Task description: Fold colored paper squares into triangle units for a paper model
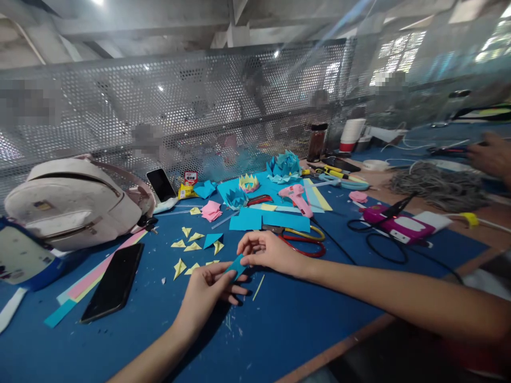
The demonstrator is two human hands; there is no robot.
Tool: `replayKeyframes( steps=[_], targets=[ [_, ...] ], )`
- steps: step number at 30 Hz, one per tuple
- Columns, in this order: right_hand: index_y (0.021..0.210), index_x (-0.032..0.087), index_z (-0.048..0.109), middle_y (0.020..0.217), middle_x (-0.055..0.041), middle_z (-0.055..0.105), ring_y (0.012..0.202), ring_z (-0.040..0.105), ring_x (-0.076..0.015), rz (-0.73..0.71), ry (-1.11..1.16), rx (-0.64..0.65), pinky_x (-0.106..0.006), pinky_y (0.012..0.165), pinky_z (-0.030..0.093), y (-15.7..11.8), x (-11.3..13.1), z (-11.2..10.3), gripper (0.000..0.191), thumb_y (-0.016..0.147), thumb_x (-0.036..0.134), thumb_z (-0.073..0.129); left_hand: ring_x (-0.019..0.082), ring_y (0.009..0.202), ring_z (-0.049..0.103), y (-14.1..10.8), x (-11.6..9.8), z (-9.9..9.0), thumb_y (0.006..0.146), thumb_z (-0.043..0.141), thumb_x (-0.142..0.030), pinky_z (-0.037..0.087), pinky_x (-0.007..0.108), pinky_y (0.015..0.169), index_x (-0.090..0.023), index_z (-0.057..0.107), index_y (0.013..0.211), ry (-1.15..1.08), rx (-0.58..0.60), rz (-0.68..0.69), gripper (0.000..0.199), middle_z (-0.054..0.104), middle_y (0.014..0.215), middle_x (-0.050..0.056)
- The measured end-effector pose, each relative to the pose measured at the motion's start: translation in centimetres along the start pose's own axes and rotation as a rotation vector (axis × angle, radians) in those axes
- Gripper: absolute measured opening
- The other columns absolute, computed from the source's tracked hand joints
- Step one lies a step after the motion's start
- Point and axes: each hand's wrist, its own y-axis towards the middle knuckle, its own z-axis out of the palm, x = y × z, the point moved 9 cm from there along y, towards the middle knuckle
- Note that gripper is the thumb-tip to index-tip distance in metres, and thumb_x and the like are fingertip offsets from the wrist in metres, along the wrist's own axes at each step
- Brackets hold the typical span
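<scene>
Between my two hands is a small folded piece of blue paper (237, 267). My left hand (211, 284) pinches its lower left side between thumb and fingers. At its upper right edge, the fingertips of my right hand (265, 252) are closed on the same piece. Several folded yellow paper pieces (192, 247) lie just left of my hands, with a folded blue triangle (213, 240) among them. Beyond my right hand are red- and yellow-handled scissors (305, 246), partly under blue paper rectangles (255, 219). A thin yellow paper sliver (258, 287) lies below my fingers.
A pink glue gun (297, 199), blue paper flowers (284, 166) and a yellow paper ring (249, 183) stand farther back. Left are a phone (113, 283), paper strips (66, 311) and a white backpack (75, 205). Right are a magenta device (399, 223) with cables and another person's hand (491, 157).
</scene>
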Motion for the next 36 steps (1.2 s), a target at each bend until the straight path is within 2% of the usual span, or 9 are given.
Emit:
replayKeyframes(
  steps=[5,13,16,19,21,25,27,31,36],
  targets=[
    [0.091,0.016,0.061,0.075,-0.0001,0.062,0.063,0.059,-0.0115,0.028,0.031,0.0,-0.02,0.051,0.046,0.2,-0.5,-0.2,0.043,0.073,0.05,0.08,0.028,0.076,0.078,0.2,0.0,0.0,0.055,0.093,-0.057,0.06,0.027,0.056,-0.01,0.074,0.107,-0.01,0.019,-0.014,0.072,0.079,0.091,0.017],
    [0.096,0.016,0.06,0.08,-0.0012,0.063,0.067,0.062,-0.0135,-0.009,-0.058,0.079,-0.025,0.059,0.051,-0.1,0.7,0.8,0.036,0.082,0.046,0.072,0.026,0.075,0.078,0.1,0.1,0.4,0.065,0.087,-0.059,0.059,0.026,0.057,-0.009,0.076,0.101,0.0,0.062,-0.008,0.062,0.079,0.091,0.017],
    [0.101,0.019,0.066,0.102,-0.0059,0.069,0.093,0.064,-0.0204,-0.091,-0.246,0.134,-0.03,0.078,0.05,-0.7,3.6,-0.1,0.03,0.079,0.037,0.078,0.025,0.071,0.077,0.1,0.1,0.3,0.068,0.085,-0.061,0.058,0.025,0.056,-0.009,0.075,0.09,-0.002,0.069,0.006,0.057,0.079,0.088,0.017],
    [0.102,0.022,0.067,0.11,-0.0064,0.07,0.106,0.062,-0.0248,-0.272,-0.841,0.018,-0.037,0.091,0.043,-1.9,7.5,-3.2,0.021,0.094,0.04,0.061,0.023,0.069,0.076,0.0,-0.1,0.2,0.07,0.084,-0.061,0.058,0.025,0.057,-0.01,0.073,0.083,-0.008,0.071,0.025,0.054,0.079,0.087,0.017],
    [0.101,0.023,0.065,0.105,-0.0052,0.07,0.094,0.065,-0.0218,-0.149,-1.005,-0.072,-0.033,0.081,0.044,-2.5,7.7,-6.5,0.024,0.1,0.041,0.049,0.022,0.069,0.076,0.0,-0.1,0.3,0.07,0.084,-0.06,0.059,0.026,0.059,-0.01,0.072,0.081,-0.01,0.086,0.028,0.053,0.079,0.086,0.017],
    [0.096,0.02,0.061,0.096,-0.0084,0.068,0.084,0.064,-0.0263,0.184,-1.317,-0.027,-0.031,0.064,0.038,-4.1,4.0,-10.7,0.014,0.093,0.033,0.057,0.023,0.067,0.076,0.1,0.1,0.5,0.069,0.085,-0.058,0.058,0.027,0.057,-0.01,0.071,0.079,-0.017,0.12,0.023,0.051,0.078,0.085,0.017],
    [0.094,0.019,0.059,0.097,-0.01,0.067,0.088,0.063,-0.028,0.214,-1.323,-0.012,-0.03,0.063,0.037,-4.7,2.5,-11.2,0.01,0.089,0.027,0.057,0.022,0.064,0.075,0.1,0.2,0.4,0.071,0.085,-0.058,0.058,0.027,0.057,-0.01,0.07,0.083,-0.03,0.113,0.029,0.051,0.078,0.083,0.015],
    [0.087,0.019,0.055,0.086,-0.0058,0.061,0.074,0.058,-0.0217,0.246,-1.232,0.035,-0.027,0.059,0.034,-4.9,0.7,-11.0,0.008,0.079,0.019,0.058,0.021,0.064,0.075,0.3,0.0,-0.1,0.069,0.085,-0.058,0.058,0.026,0.056,-0.013,0.067,0.09,-0.052,0.076,0.051,0.053,0.077,0.077,0.011],
    [0.075,0.019,0.053,0.074,-0.0009,0.052,0.06,0.044,-0.0146,0.284,-1.025,0.001,-0.025,0.052,0.026,-4.4,1.9,-12.1,0.018,0.062,0.012,0.063,0.022,0.064,0.075,0.1,-0.8,-0.3,0.069,0.084,-0.061,0.058,0.027,0.056,-0.015,0.06,0.079,-0.043,0.042,0.059,0.054,0.076,0.076,0.011]
  ],
)
